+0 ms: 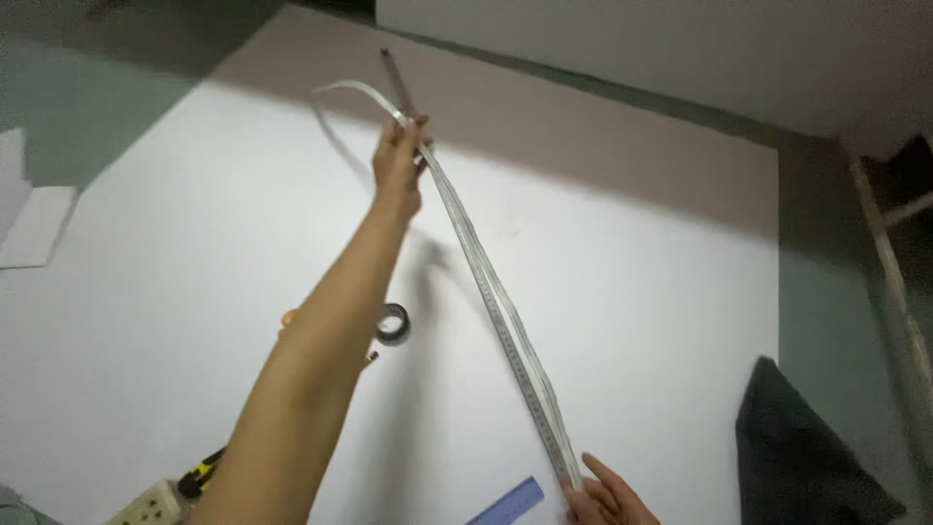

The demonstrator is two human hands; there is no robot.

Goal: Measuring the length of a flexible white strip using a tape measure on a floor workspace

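Note:
My left hand (400,160) is stretched far out over a large white board (632,292) and pinches a long, thin measuring tape (496,301). The tape's free end curls up and to the left past the fingers. My right hand (604,498) grips the same tape at the bottom edge of the view, so the tape runs taut and doubled between both hands, lifted above the board. A thin dark rod (397,83) lies on the board just beyond my left hand.
A roll of black tape (393,323) sits on the board under my left forearm. A blue ruler (507,504), a power strip (151,504) and a yellow-handled tool (202,471) lie near the bottom edge. Dark cloth (802,457) lies at the right; white sheets (34,219) at the left.

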